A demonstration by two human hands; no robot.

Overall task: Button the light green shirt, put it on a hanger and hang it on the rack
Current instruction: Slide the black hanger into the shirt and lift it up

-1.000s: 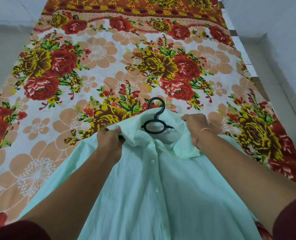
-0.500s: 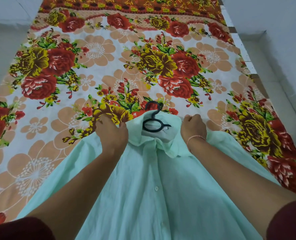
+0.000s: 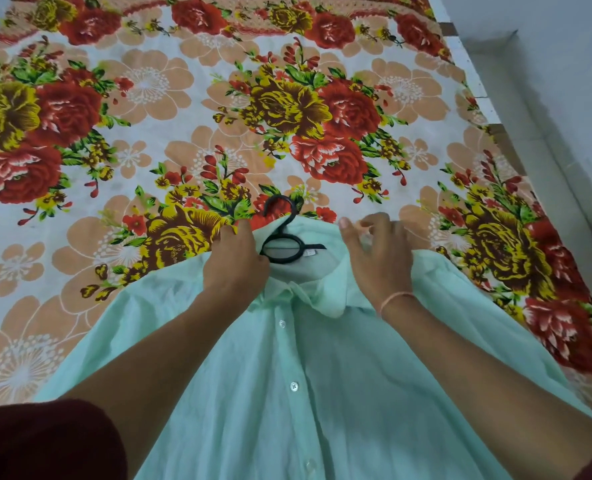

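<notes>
The light green shirt lies front up on the bed, its placket closed by the buttons that show. A black hanger sits inside the neck; its hook and ring stick out past the collar, and the rest is hidden under the cloth. My left hand is at the left side of the collar, beside the hanger's ring, fingers curled into the cloth there. My right hand hovers over the right shoulder near the collar, fingers loose and spread, slightly blurred, holding nothing.
A floral bedsheet in red, yellow and peach covers the bed beyond and beside the shirt. The bed's right edge runs along a pale wall and ledge. No rack is in view.
My right hand has let go of the collar and spread its fingers. The collar now lies flatter around the hanger. My left hand has stayed at the left side of the collar.
</notes>
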